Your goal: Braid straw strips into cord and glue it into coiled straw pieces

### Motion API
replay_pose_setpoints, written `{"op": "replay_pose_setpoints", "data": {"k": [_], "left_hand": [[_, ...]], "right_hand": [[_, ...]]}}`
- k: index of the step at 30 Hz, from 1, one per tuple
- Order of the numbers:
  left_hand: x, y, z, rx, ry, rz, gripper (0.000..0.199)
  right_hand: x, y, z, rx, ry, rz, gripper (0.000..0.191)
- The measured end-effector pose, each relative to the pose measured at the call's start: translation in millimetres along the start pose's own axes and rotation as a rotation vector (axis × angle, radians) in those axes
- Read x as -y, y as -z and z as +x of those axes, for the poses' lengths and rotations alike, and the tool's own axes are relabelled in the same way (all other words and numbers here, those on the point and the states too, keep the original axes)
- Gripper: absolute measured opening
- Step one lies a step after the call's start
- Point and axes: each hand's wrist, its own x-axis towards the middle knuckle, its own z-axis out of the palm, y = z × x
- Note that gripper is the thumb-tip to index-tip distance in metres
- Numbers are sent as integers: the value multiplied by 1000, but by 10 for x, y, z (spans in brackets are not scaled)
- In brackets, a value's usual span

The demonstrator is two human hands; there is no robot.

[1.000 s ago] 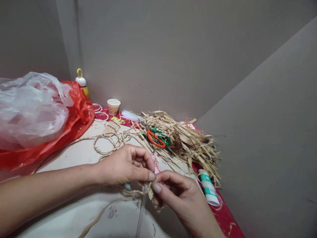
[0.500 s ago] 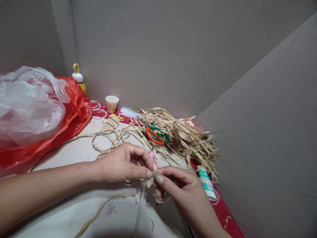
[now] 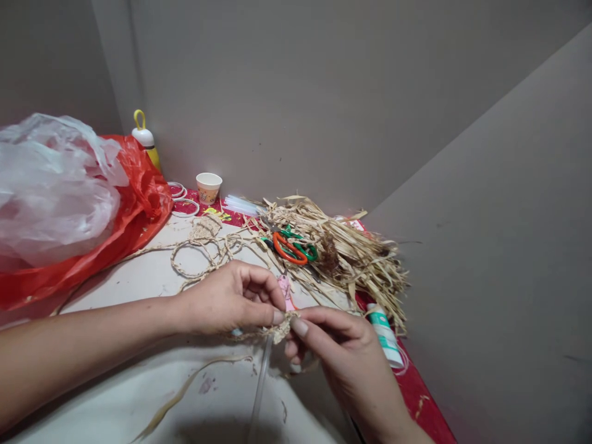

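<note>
Two bare hands meet above a pale, smooth tabletop (image 3: 226, 410), the left hand (image 3: 231, 299) and right hand (image 3: 351, 345) each pinching, thumb against fingers, a small, knobbly piece of plaited straw-coloured fibre (image 3: 282, 332) between them. Beyond lie loops of thin, twisted cord (image 3: 173, 265) and a rough sheaf of dry, flat stalks (image 3: 370, 265), with smooth orange-handled scissors (image 3: 290, 259) against it. Crinkled red plastic (image 3: 143, 216) and cloudy, translucent plastic (image 3: 55, 191) billow at left.

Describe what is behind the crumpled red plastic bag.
Behind the crumpled red plastic bag, a yellow bottle with a white top and yellow loop shows; the bag covers its lower part and anything else there.
</note>
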Motion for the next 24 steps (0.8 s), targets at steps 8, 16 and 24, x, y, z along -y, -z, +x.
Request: {"op": "replay_pose_setpoints", "data": {"k": [8,16,24], "left_hand": [[63,-20,-7,-11,1,-4,6],[18,-67,-17,-112,-35,103,6],[52,-173,-84,-173,-176,420,10]], "right_hand": [[31,-32,-1,-84,60,-60,14],[8,-56,-5,-105,91,-101,15],[19,-28,-36,-178,141,-88,16]]}}
